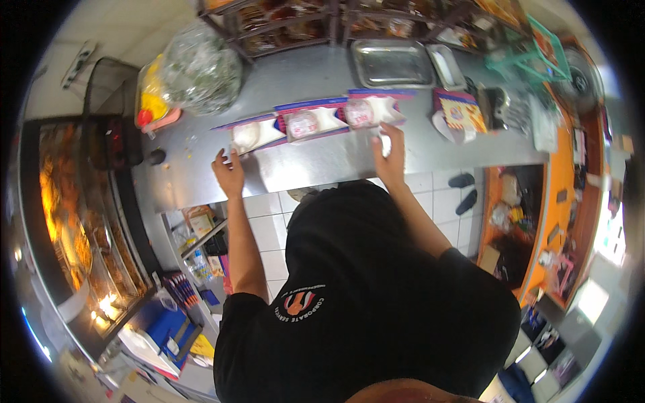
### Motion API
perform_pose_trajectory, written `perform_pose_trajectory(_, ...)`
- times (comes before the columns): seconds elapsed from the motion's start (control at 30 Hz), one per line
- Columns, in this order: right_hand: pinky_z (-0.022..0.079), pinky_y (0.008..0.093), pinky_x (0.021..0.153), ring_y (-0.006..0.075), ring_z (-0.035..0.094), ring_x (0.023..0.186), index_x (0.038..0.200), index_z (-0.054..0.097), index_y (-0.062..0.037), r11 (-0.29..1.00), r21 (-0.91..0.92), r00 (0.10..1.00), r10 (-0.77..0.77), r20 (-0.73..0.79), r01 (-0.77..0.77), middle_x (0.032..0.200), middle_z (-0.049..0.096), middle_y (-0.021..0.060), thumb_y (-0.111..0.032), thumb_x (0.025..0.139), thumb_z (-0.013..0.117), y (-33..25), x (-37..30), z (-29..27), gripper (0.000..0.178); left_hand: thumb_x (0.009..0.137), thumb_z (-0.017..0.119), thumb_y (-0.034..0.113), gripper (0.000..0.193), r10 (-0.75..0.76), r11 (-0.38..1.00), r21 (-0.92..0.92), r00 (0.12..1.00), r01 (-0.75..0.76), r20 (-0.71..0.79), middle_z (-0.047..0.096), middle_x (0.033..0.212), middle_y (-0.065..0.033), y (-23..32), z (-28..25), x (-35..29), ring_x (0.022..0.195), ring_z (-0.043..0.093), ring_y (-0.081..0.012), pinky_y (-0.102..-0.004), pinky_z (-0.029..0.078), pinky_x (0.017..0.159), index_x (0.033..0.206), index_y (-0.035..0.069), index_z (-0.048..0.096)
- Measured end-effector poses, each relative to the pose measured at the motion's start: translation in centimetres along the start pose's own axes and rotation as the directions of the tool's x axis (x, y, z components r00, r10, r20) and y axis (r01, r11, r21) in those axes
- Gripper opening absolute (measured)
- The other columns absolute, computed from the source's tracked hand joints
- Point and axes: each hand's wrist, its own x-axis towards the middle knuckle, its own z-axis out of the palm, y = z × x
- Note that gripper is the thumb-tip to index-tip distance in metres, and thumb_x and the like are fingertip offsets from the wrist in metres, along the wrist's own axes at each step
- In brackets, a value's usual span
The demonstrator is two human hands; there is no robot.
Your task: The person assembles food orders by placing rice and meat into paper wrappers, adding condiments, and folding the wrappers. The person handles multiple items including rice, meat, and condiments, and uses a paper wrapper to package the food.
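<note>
Three open cardboard boxes with white insides and purple-and-blue edges stand in a slanting row on the steel counter. In each lies a rounded paper-wrapped bundle: a plain white one in the left box [271,127], and pink-printed ones in the middle bundle's place [302,125] and the right bundle's place [358,113]. My left hand [230,176] is just in front of the left box, fingers apart and holding nothing visible. At the front of the right box, my right hand [391,153] grips a small white object [385,145] whose kind I cannot make out.
A plastic-wrapped bulk [201,67] and a yellow container [152,84] stand at the back left. Behind the boxes are a metal tray [394,86] and a dark rack. Tongs and a printed carton [461,111] lie right. A lit food warmer [67,208] stands far left.
</note>
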Motion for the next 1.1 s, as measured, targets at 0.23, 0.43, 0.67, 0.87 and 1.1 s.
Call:
perform_pose_trajectory(0.23, 0.042, 0.028, 0.055, 0.0078, 0.054, 0.06, 0.102, 0.073, 0.0, 0.959, 0.243, 0.873, 0.007, 0.488, -0.144, 0.07, 0.062, 0.0019, -0.017, 0.106, 0.065, -4.9, -1.8, 2.4, 0.02, 0.099, 0.069, 0.012, 0.033, -0.055, 0.96, -0.28, 0.991, 0.019, -0.121, 0.061, 0.113, -0.0135, 4.3, 0.4, -10.5, 0.094, 0.062, -0.0255, -0.0376, 0.052, 0.08, 0.129, 0.003, 0.062)
perform_pose_trajectory(0.43, 0.037, 0.0278, 0.054, 0.0069, 0.05, 0.058, 0.095, 0.074, -0.0029, 0.861, 0.496, 0.626, -0.327, 0.708, -0.11, 0.066, 0.061, 0.0007, -0.019, 0.104, 0.067, -8.3, -1.1, 9.5, 0.02, 0.098, 0.067, 0.013, 0.024, 0.161, 0.978, -0.187, 0.903, -0.092, 0.398, 0.063, 0.115, -0.0155, 8.1, -4.0, -16.3, 0.101, 0.066, -0.0347, -0.0448, 0.055, 0.088, 0.121, 0.006, 0.068)
perform_pose_trajectory(0.67, 0.043, 0.0289, 0.058, 0.0086, 0.055, 0.063, 0.093, 0.071, 0.0001, 0.859, 0.508, 0.352, -0.456, 0.817, -0.066, 0.07, 0.064, 0.0031, -0.018, 0.106, 0.064, -10.7, -1.3, 16.7, 0.024, 0.1, 0.064, 0.018, 0.025, -0.055, 0.989, -0.111, 0.935, 0.099, 0.35, 0.067, 0.112, -0.0166, 2.9, -5.9, -23.5, 0.102, 0.069, -0.037, -0.0476, 0.056, 0.089, 0.12, 0.006, 0.07)
perform_pose_trajectory(0.87, 0.046, 0.0303, 0.063, 0.0099, 0.056, 0.068, 0.091, 0.069, 0.0001, 0.825, 0.552, 0.151, -0.564, 0.811, 0.118, 0.075, 0.065, 0.0048, -0.019, 0.108, 0.06, -14.2, -5.2, 22.9, 0.027, 0.102, 0.063, 0.022, 0.027, -0.19, 0.961, -0.133, 0.928, 0.242, 0.319, 0.071, 0.114, -0.0189, -4.0, -6.7, -28.1, 0.107, 0.069, -0.0381, -0.0477, 0.056, 0.094, 0.123, 0.008, 0.07)
perform_pose_trajectory(1.1, 0.042, 0.0298, 0.063, 0.0085, 0.049, 0.069, 0.094, 0.069, -0.0014, 0.82, 0.57, 0.366, -0.546, 0.754, 0.05, 0.072, 0.055, -0.0003, -0.018, 0.108, 0.057, -18.1, -16.0, 33.2, 0.025, 0.1, 0.065, 0.021, 0.027, -0.194, 0.924, -0.28, 0.949, 0.262, 0.247, 0.069, 0.113, -0.0153, -13.1, -13.5, -23.5, 0.097, 0.071, -0.0303, -0.0435, 0.057, 0.092, 0.124, 0.008, 0.07)
